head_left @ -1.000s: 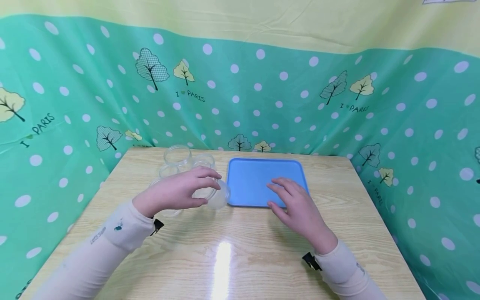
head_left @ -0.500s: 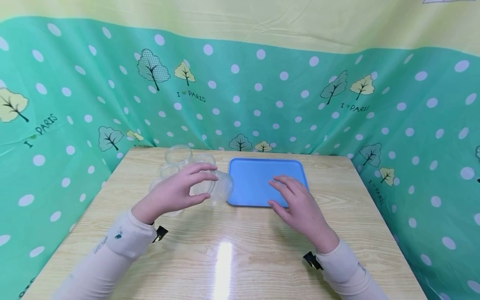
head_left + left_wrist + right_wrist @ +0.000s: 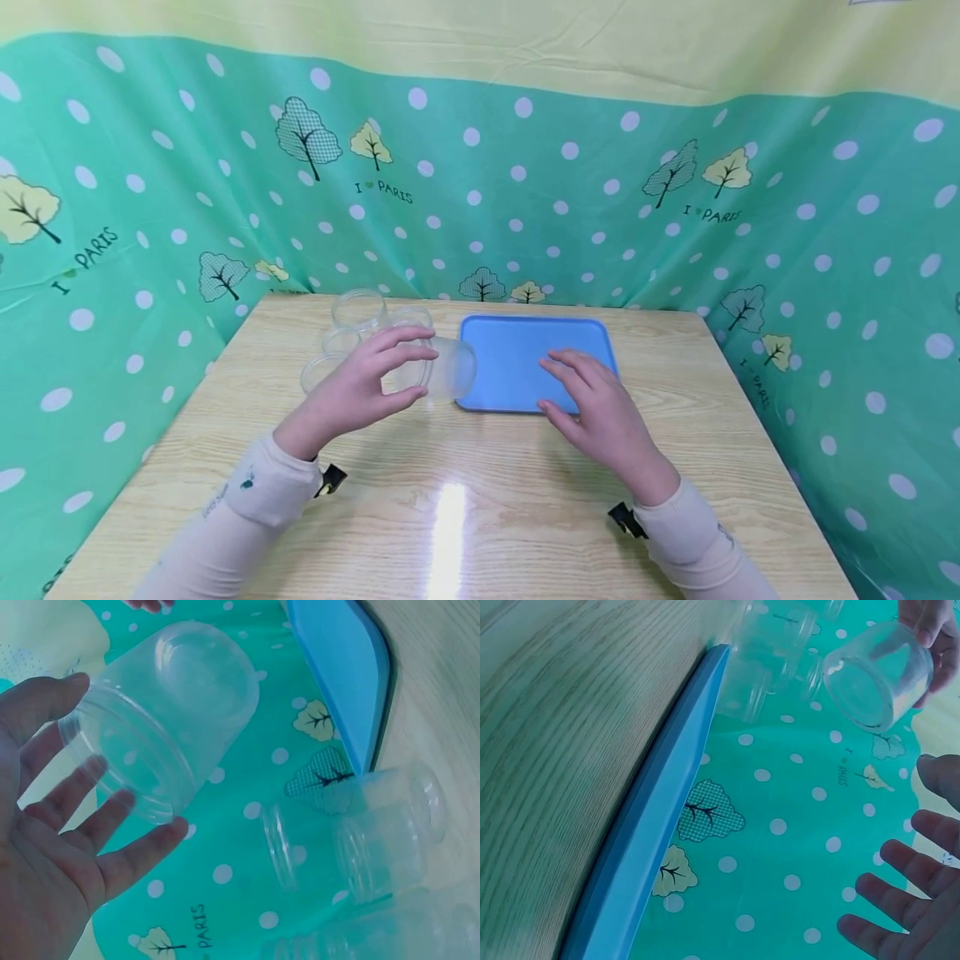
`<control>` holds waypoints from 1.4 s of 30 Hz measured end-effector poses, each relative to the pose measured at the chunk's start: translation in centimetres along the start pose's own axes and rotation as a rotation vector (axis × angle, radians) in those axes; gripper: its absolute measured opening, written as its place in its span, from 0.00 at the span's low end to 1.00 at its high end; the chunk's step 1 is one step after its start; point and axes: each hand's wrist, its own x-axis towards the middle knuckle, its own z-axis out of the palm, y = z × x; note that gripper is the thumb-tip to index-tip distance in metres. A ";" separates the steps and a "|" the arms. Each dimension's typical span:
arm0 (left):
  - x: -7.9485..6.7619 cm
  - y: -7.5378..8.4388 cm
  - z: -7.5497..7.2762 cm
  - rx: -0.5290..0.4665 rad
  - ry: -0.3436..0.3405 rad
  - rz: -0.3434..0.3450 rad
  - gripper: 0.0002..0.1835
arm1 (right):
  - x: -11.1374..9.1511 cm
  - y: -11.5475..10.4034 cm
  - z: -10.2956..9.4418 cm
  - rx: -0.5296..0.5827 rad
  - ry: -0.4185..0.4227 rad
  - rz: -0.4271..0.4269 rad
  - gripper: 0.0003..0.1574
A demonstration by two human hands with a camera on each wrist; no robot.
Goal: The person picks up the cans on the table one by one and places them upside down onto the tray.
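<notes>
My left hand (image 3: 360,379) grips a clear plastic jar (image 3: 454,368) around its threaded mouth. The jar lies sideways in the air, its base pointing right and overlapping the left edge of a blue tray (image 3: 498,350) in the head view. Up close in the left wrist view, the held jar (image 3: 202,697) is see-through, with thumb and fingertips at its rim. My right hand (image 3: 600,412) holds nothing and hovers over the tray's right front part with fingers spread and slightly bent. In the right wrist view its fingers (image 3: 904,900) are apart from the jar (image 3: 877,675).
Several more clear jars (image 3: 358,310) stand at the back left of the wooden table (image 3: 525,500), partly hidden behind my left hand and forearm. A green dotted curtain (image 3: 517,200) with printed trees hangs around the table's back and sides.
My left hand has tilted the jar further, and the jar's base has moved right, over the tray's left edge. The right hand has stayed nearly still.
</notes>
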 end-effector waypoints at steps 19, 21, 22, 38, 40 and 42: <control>-0.7 1.0 2.0 -0.120 0.075 0.007 0.26 | 0.3 -0.1 -0.1 0.082 0.028 -0.066 0.38; -0.7 1.1 2.2 -0.140 0.084 -0.003 0.27 | 0.3 -0.1 -0.1 0.089 0.032 -0.075 0.39; -0.8 1.2 2.3 -0.149 0.087 -0.009 0.27 | 0.3 -0.1 -0.1 0.092 0.037 -0.080 0.39; -1.2 1.4 3.5 -0.331 0.136 -0.039 0.27 | 0.1 -0.5 -0.2 0.171 0.016 -0.058 0.41; -1.1 1.5 3.5 -0.360 0.136 -0.043 0.27 | 0.1 -0.5 -0.2 0.192 0.009 -0.054 0.43; -1.1 1.7 3.5 -0.384 0.133 -0.049 0.27 | 0.0 -0.6 -0.2 0.208 0.000 -0.049 0.44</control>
